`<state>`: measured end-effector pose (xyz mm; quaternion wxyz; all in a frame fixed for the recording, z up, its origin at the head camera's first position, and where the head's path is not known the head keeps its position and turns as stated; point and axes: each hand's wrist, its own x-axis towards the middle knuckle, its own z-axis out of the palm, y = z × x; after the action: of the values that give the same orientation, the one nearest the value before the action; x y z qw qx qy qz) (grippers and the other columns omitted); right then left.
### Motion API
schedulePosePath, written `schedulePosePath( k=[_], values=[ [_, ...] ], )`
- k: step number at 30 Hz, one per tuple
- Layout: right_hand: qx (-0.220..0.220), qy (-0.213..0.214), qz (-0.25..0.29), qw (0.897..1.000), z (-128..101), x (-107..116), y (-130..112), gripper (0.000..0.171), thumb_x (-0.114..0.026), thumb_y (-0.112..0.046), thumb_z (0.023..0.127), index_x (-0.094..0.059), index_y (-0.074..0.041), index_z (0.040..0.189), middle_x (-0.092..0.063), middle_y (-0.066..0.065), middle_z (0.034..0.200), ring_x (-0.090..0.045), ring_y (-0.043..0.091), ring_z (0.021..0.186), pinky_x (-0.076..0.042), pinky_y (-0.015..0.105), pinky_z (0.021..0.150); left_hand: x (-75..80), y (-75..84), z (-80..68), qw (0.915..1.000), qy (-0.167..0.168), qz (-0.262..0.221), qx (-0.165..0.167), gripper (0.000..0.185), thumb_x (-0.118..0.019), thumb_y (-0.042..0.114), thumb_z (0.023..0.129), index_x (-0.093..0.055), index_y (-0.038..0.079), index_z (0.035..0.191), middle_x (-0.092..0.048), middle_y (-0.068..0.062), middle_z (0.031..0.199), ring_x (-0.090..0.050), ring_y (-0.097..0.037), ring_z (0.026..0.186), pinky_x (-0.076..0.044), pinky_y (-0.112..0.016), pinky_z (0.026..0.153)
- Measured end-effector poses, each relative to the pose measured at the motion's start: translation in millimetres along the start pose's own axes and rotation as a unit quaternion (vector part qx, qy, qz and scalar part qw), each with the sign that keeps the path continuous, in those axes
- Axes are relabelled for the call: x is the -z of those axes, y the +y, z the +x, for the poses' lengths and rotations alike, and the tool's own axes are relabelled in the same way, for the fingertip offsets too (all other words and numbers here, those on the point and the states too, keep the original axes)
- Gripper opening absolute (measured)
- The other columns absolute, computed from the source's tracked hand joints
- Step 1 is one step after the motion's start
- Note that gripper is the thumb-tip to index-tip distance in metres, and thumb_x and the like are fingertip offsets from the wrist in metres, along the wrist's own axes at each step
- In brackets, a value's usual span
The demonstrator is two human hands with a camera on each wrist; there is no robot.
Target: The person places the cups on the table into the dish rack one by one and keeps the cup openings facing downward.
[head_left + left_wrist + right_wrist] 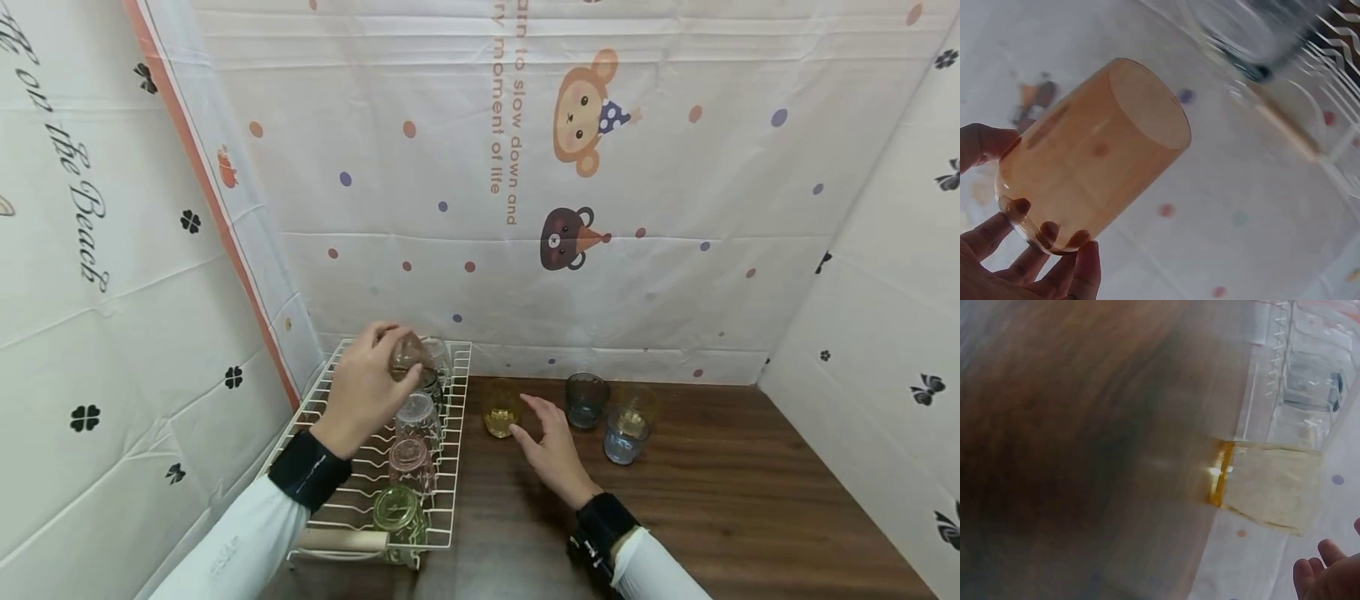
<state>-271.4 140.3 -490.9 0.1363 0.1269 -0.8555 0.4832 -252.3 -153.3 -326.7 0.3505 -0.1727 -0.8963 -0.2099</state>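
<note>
Amber glass being gripped mouth-down by the left hand, hovering over the far end of the white wire rack. Yellow glass standing on the table, just beyond the right hand, reaching with spread fingers, not touching.

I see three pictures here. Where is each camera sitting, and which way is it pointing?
Head: worn on the head, looking forward and down at the wire rack, wooden table and both arms; left hand, right hand.
Left wrist: at the left hand, looking along the fingers gripping the amber glass.
Right wrist: blurred, looking over the table at the yellow glass; fingertips show.
Shared: head view also shows the amber glass and yellow glass.
</note>
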Motion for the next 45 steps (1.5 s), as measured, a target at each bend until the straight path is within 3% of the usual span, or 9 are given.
schedulePosePath(
  k=[5,11,16,25,35,45],
  values=[
    [0.0,0.002,-0.006,1.0,0.6,0.1,5.5,0.06,-0.071,-0.031,0.104,-0.051,-0.014,0.158,-0.05,0.014,0.162,-0.039,0.04,0.154,-0.039,0.067,0.12,-17.4,-39.0,11.3,0.9984,-0.03,0.026,0.039,0.053,-0.083,0.019,0.086,-0.068,0.004,0.135,-0.065,-0.022,0.135,-0.068,-0.045,0.117,-0.053,-0.063,0.102],
    [-0.005,0.002,-0.011,1.0,-1.8,1.6,9.0,0.061,-0.071,-0.032,0.104,-0.05,-0.014,0.158,-0.049,0.015,0.163,-0.04,0.04,0.153,-0.04,0.068,0.119,-49.1,-84.6,18.6,0.9921,-0.082,0.05,0.08,0.047,-0.076,0.016,0.09,-0.067,0.004,0.135,-0.062,-0.024,0.138,-0.064,-0.048,0.124,-0.05,-0.064,0.105],
    [0.003,0.009,-0.018,1.0,-5.0,2.4,10.0,0.06,-0.072,-0.03,0.103,-0.052,-0.012,0.157,-0.05,0.016,0.161,-0.042,0.041,0.151,-0.04,0.068,0.118,-78.2,-111.2,24.0,0.9885,-0.091,0.071,0.098,0.043,-0.072,0.015,0.09,-0.068,0.001,0.131,-0.063,-0.026,0.135,-0.065,-0.05,0.121,-0.049,-0.066,0.105],
    [0.016,0.02,-0.017,1.0,-9.0,1.6,7.4,0.057,-0.072,-0.03,0.103,-0.054,-0.016,0.156,-0.053,0.014,0.159,-0.045,0.04,0.149,-0.044,0.067,0.115,-111.7,-134.8,28.1,0.9867,-0.087,0.081,0.111,0.027,-0.07,0.012,0.092,-0.068,-0.001,0.116,-0.064,-0.029,0.125,-0.068,-0.053,0.111,-0.052,-0.066,0.099],
    [0.009,0.015,-0.001,1.0,-14.4,1.7,4.4,0.057,-0.072,-0.031,0.103,-0.053,-0.02,0.156,-0.052,0.014,0.16,-0.046,0.04,0.149,-0.044,0.067,0.116,-120.8,-150.3,26.7,0.9844,-0.08,0.086,0.131,0.037,-0.067,0.01,0.095,-0.066,-0.005,0.128,-0.063,-0.031,0.132,-0.065,-0.055,0.116,-0.052,-0.067,0.102],
    [0.003,0.011,0.011,1.0,-15.5,0.5,2.2,0.055,-0.073,-0.03,0.102,-0.055,-0.022,0.154,-0.053,0.012,0.16,-0.047,0.037,0.149,-0.044,0.067,0.117,-128.4,-162.5,29.4,0.9835,-0.107,0.044,0.139,0.038,-0.066,0.006,0.1,-0.061,-0.005,0.137,-0.055,-0.032,0.145,-0.056,-0.052,0.135,-0.048,-0.064,0.112]
  ],
)
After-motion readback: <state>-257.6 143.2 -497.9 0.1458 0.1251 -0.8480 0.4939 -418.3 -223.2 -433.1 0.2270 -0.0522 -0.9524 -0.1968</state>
